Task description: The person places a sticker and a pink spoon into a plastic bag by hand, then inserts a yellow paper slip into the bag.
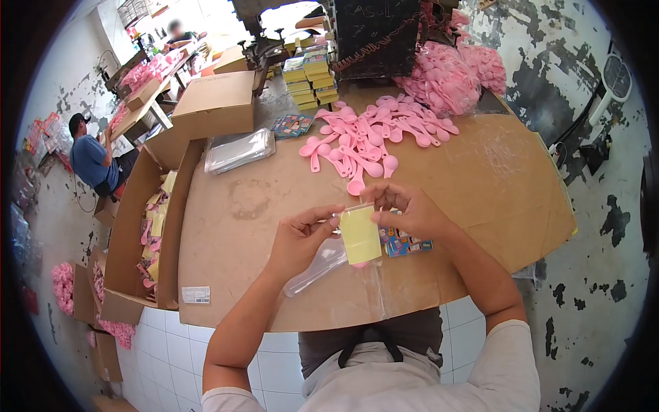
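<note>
In the head view, the person's left hand (301, 244) and right hand (410, 214) pinch the upper part of a clear bag (361, 234) holding a yellow card (360, 235), just above the cardboard-covered table (240, 257); colourful cards (410, 245) lie beside the bag, and the pile of pink spoons (374, 134) rests farther back, near the stacked cards (317, 74)

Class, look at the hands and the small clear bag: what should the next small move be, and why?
Probably fold the clear bag's top edge down: the left hand and right hand are at its upper corners, and the yellow card looks already inside.
</note>
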Tool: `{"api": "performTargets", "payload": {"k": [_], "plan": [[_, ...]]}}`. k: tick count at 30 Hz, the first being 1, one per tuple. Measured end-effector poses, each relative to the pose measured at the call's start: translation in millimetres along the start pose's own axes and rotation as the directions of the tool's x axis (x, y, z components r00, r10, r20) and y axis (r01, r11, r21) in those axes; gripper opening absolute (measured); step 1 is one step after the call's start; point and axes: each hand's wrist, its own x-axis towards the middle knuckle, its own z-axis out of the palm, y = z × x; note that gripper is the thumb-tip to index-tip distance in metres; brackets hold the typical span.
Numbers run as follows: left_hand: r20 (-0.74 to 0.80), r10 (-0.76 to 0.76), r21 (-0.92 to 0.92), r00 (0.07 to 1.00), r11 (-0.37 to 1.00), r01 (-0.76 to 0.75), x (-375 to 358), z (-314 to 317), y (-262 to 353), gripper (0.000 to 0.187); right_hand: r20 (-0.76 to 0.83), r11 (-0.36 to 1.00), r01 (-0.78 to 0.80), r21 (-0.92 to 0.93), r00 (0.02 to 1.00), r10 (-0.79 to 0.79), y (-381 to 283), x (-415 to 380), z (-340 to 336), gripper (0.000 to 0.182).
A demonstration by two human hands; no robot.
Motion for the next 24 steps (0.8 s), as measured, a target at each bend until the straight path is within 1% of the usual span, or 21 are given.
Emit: {"api": "performTargets", "payload": {"k": [1, 3, 4, 6, 7, 9, 10, 12, 13, 14, 15, 16, 17, 18, 19, 21, 22, 23, 24], "plan": [[0.003, 0.016, -0.004, 1.000, 1.000, -0.016, 0.8, -1.8, -1.5, 0.027, 0.001, 1.000, 0.030, -0.007, 1.000, -0.030, -0.8, 0.1, 2.9, 0.042], [0.006, 0.048, -0.011, 0.999, 0.999, -0.047, 2.6, -5.2, -1.7, 0.030, 0.060, 0.994, -0.082, -0.073, 0.994, 0.087, -2.7, -2.6, 2.0, 0.048], [-0.023, 0.081, -0.049, 0.996, 0.995, -0.082, 2.2, -2.1, 0.5, 0.030, 0.087, 0.985, -0.136, -0.108, 0.985, 0.146, -3.4, -3.2, 1.6, 0.051], [-0.083, 0.143, -0.121, 0.986, 0.981, -0.153, 0.8, 8.4, 6.3, 0.031, 0.074, 0.989, -0.127, -0.077, 0.988, 0.132, -2.6, -2.2, 1.7, 0.052], [-0.020, 0.123, -0.075, 0.992, 0.990, -0.124, 0.6, 6.2, 4.0, 0.031, 0.066, 0.991, -0.123, -0.061, 0.990, 0.127, -2.1, -2.0, 1.9, 0.053], [0.104, 0.070, 0.024, 0.992, 0.997, -0.073, 0.1, -2.9, -2.0, 0.032, 0.027, 0.998, -0.059, 0.032, 0.998, 0.058, -2.3, -0.9, 3.0, 0.051], [0.100, 0.007, 0.046, 0.995, 0.999, -0.012, -0.3, -6.8, -1.2, 0.032, 0.007, 0.997, -0.027, 0.077, 1.000, 0.026, -3.0, 0.2, 2.9, 0.050], [0.086, -0.118, 0.089, 0.989, 0.990, 0.110, 2.5, -18.2, 3.8, 0.033, -0.070, 0.995, -0.024, -0.099, 0.997, 0.017, -6.5, 1.0, -7.5, 0.042], [-0.012, -0.060, 0.107, 0.998, 0.992, 0.061, 2.4, -31.7, 10.0, 0.035, -0.108, 0.982, -0.026, -0.185, 0.994, 0.005, -8.8, 1.3, -15.5, 0.039], [-0.107, -0.001, 0.129, 0.994, 0.992, 0.014, 1.6, -49.1, 16.4, 0.039, -0.115, 0.953, -0.051, -0.297, 0.993, 0.018, -11.6, 1.0, -24.4, 0.036], [-0.297, 0.245, -0.011, 0.923, 0.966, -0.260, 1.4, -70.3, 19.7, 0.040, -0.123, 0.911, -0.076, -0.406, 0.992, 0.028, -15.2, 0.6, -34.9, 0.034], [-0.499, 0.424, -0.089, 0.756, 0.843, -0.531, 3.5, -75.0, 34.3, 0.041, -0.135, 0.856, -0.101, -0.508, 0.990, 0.036, -18.0, -0.1, -42.6, 0.032], [-0.634, 0.383, -0.242, 0.672, 0.727, -0.643, 0.7, -77.1, 50.6, 0.044, -0.147, 0.845, -0.113, -0.523, 0.988, 0.041, -19.9, -0.7, -46.9, 0.032], [-0.749, 0.300, -0.358, 0.591, 0.567, -0.742, -4.5, -70.9, 77.9, 0.048, -0.161, 0.834, -0.127, -0.536, 0.986, 0.046, -21.1, -1.5, -49.7, 0.033], [-0.717, 0.313, -0.307, 0.623, 0.660, -0.686, -0.4, -73.1, 70.4, 0.047, -0.174, 0.823, -0.141, -0.550, 0.983, 0.052, -21.6, -3.2, -51.9, 0.033], [-0.659, 0.319, -0.179, 0.681, 0.813, -0.554, 10.0, -82.7, 38.1, 0.046, -0.021, 0.728, -0.052, -0.684, 0.998, 0.052, -20.9, -8.7, -58.3, 0.036], [-0.511, 0.335, -0.014, 0.792, 0.918, -0.397, 10.3, -80.8, 27.6, 0.045, 0.059, 0.675, 0.002, -0.737, 0.996, 0.062, -19.9, -10.7, -60.5, 0.038], [-0.355, 0.297, 0.183, 0.886, 0.952, -0.246, 11.7, -74.7, 16.4, 0.044, 0.097, 0.652, 0.002, -0.758, 0.989, 0.110, -19.2, -11.8, -61.6, 0.037], [-0.286, 0.196, 0.331, 0.938, 0.939, -0.095, 17.3, -65.6, -0.8, 0.033, 0.132, 0.628, 0.004, -0.778, 0.979, 0.157, -18.8, -13.7, -62.5, 0.036]]}}
